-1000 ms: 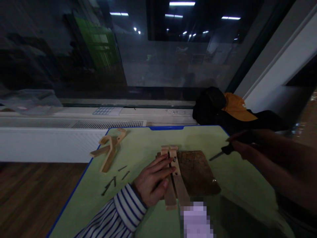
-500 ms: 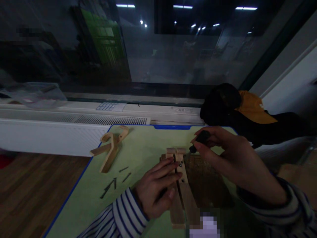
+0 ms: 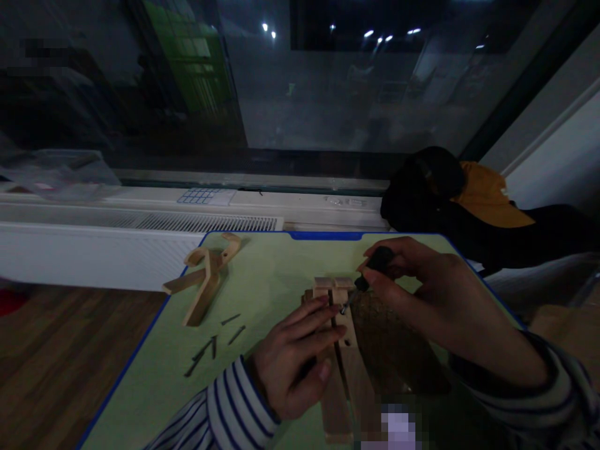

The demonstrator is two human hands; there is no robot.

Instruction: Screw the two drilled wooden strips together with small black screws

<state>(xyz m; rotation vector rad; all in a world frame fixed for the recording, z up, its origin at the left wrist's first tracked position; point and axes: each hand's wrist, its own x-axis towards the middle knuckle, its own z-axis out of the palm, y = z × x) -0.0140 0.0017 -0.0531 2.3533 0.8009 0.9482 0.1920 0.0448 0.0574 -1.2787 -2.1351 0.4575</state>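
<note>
My right hand (image 3: 417, 287) pinches the black handle of a screwdriver (image 3: 376, 265). Its shaft slants down to a small screw (image 3: 344, 309) in a light wooden piece. My left hand (image 3: 300, 350) lies with fingers stretched across two parallel wooden strips (image 3: 334, 406), its fingertips close to the screw. A dark hole (image 3: 347, 342) shows in the wood just below. The strips rest partly over a brown board (image 3: 394, 350), whose upper part sits between my hands. Several loose screws (image 3: 201, 356) lie on the table left of my left hand.
Curved wooden parts (image 3: 206, 281) stand at the far left of the green, blue-edged table (image 3: 276, 262). Behind are a white radiator (image 3: 94, 256) and a windowsill with a clear plastic box (image 3: 60, 175). A black and orange cap (image 3: 487, 194) lies at the right.
The screwdriver has tilted slightly, and its shaft now shows reaching the screw. My left hand stays on the wooden strips. The whole view has shifted a little.
</note>
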